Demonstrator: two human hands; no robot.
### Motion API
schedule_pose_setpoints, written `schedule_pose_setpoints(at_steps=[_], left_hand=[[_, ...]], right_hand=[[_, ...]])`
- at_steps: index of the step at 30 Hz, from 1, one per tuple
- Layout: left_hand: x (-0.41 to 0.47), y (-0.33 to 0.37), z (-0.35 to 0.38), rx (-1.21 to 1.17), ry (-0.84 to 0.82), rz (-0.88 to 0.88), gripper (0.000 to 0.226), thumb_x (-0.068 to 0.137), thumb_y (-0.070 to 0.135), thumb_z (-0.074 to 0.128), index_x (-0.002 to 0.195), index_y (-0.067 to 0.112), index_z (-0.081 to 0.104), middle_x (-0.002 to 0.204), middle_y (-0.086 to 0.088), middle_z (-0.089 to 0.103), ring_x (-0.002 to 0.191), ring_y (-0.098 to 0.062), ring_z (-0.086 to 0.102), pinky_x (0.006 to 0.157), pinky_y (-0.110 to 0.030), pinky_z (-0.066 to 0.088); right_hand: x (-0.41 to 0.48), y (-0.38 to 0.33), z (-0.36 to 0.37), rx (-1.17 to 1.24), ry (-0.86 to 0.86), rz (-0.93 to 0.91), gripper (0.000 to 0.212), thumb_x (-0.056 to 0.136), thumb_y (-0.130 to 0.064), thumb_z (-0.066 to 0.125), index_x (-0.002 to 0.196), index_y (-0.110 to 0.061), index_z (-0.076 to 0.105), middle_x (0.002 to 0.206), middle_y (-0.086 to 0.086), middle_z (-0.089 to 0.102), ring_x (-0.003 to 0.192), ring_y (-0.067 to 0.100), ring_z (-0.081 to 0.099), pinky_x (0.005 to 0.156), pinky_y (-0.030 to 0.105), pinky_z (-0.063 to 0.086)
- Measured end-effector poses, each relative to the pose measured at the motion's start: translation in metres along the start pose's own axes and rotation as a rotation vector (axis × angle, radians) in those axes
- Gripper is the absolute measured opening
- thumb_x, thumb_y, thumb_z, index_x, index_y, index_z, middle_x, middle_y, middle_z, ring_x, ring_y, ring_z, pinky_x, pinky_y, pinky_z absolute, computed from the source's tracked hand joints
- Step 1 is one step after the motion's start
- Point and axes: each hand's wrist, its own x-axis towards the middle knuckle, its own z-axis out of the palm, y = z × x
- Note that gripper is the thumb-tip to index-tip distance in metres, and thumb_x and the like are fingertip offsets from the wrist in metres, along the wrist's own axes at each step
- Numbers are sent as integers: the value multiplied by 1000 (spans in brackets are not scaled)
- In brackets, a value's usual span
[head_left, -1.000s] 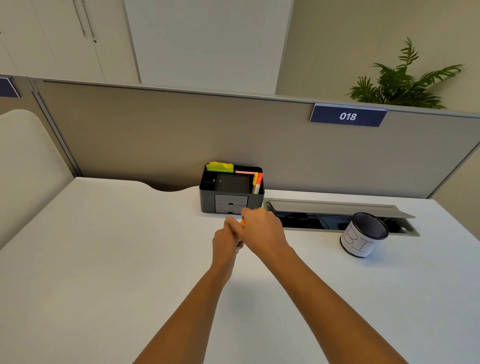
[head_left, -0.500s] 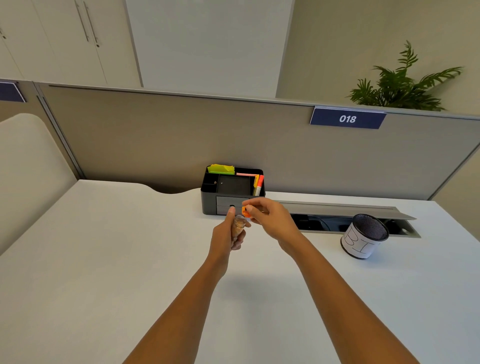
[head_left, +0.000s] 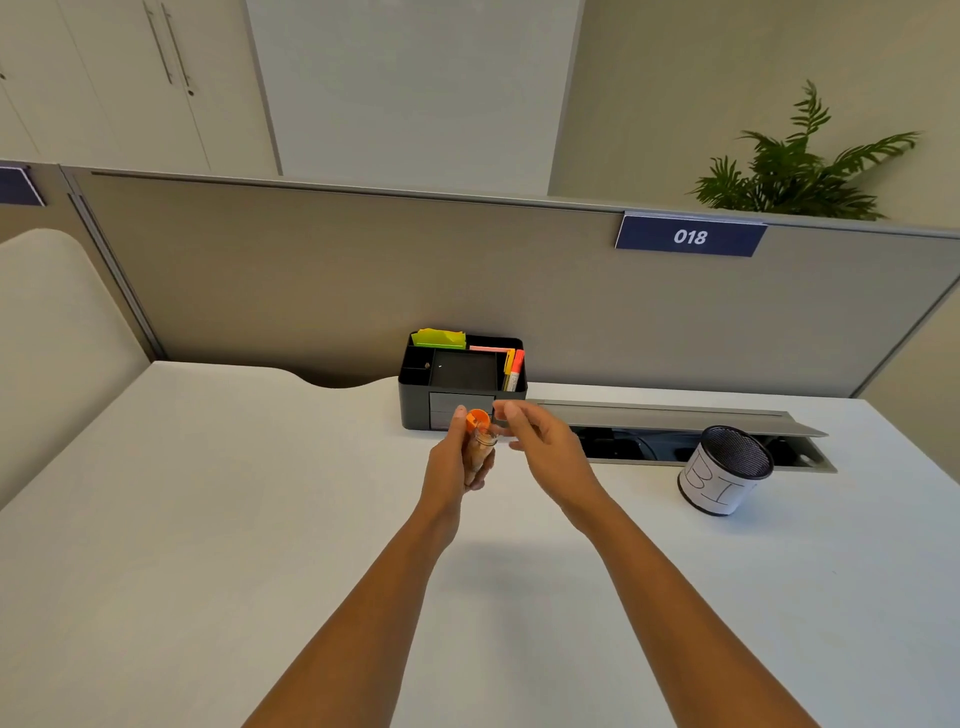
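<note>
Item: small clear glass vial (head_left: 482, 448) with brownish contents and an orange plastic cap (head_left: 478, 418). Position: held roughly upright above the white desk top (head_left: 208, 493), just in front of the organiser's drawers.

Left hand (head_left: 452, 465): fingers curled round the vial body from the left and from below, thumb tip lying against the cap's left edge. Whether the cap sits tight on the mouth or is tipped cannot be told.

Right hand (head_left: 545, 449): just to the vial's right, fingers loosely bent and parted, forefinger and thumb pointing toward the cap without clearly touching it; nothing seen in its grasp.

Behind: black plastic desk organiser (head_left: 415, 400) with grey drawers, standing against the grey partition panel (head_left: 311, 280). It holds green sticky notes (head_left: 439, 339) at its back left and orange and yellow markers (head_left: 514, 368) at its right.

Right of the organiser: open grey cable trough (head_left: 675, 418) set into the desk. In front of the trough: black mesh pen cup (head_left: 719, 483) wrapped in lettered white paper, well apart from both hands.

On the partition: blue plate reading 018 (head_left: 690, 237). Beyond it: green leafy plant (head_left: 800, 171).
</note>
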Motion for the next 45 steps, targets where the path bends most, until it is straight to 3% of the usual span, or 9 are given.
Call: schedule_pose_setpoints(at_steps=[5,10,15,21,25,30,33,39,45], left_hand=[[-1,1,4,-90,30,17,46,95,47,26,88,21,63,82,-5,62,79,-17,55,69,-26,44],[-3,-2,12,-83,-14,-17,50,95,46,25,127,17,49,120,-9,56,117,-27,50,104,-45,37],[-1,-5,19,-89,1,2,45,96,43,29,119,14,53,120,-13,58,114,-28,53,92,-41,41],[5,-9,20,-100,48,-18,49,97,39,28,127,5,47,112,-11,56,101,-26,54,77,-33,47],[6,-16,22,-97,40,-42,46,97,40,30,121,7,50,110,-11,56,91,-24,58,71,-29,48],[8,-23,33,-68,1,-53,40,97,39,30,116,11,51,110,-11,55,80,-15,58,69,-28,49],[11,-27,40,-40,-16,-63,45,97,37,31,123,6,49,110,-10,54,83,-17,57,70,-28,48],[22,-42,51,34,-19,-82,46,96,38,34,128,6,45,114,-11,54,99,-25,54,69,-27,47],[32,-64,57,72,-44,-98,48,96,36,35,129,3,45,112,-10,54,99,-25,54,70,-27,47]], right_hand=[[-9,7,1,-70,-54,-68,33,89,-37,53,120,-25,58,125,0,59,103,8,55,77,10,43],[-10,14,7,-65,17,-86,39,80,-30,69,116,-23,59,121,-1,60,96,5,55,71,6,42],[-12,20,2,25,51,-93,26,82,-23,68,103,-28,54,101,-12,60,95,6,58,72,6,44],[-13,31,-27,186,91,-116,28,85,-16,64,109,-23,52,111,-6,63,104,9,59,84,13,49],[-10,41,-53,270,121,-103,27,87,-13,61,109,-27,52,111,-6,61,105,8,58,77,9,51],[-1,68,-94,264,236,-47,30,89,-22,59,118,-25,54,116,2,62,107,17,60,91,28,49],[2,82,-118,240,307,-18,29,89,-22,59,118,-23,56,106,3,63,95,19,60,84,33,49],[5,99,-164,4,507,50,32,88,-6,57,121,-6,55,105,6,60,97,13,54,84,11,43],[19,133,-214,-604,571,188,28,86,-8,60,114,-9,61,115,16,65,106,32,58,91,39,49]])
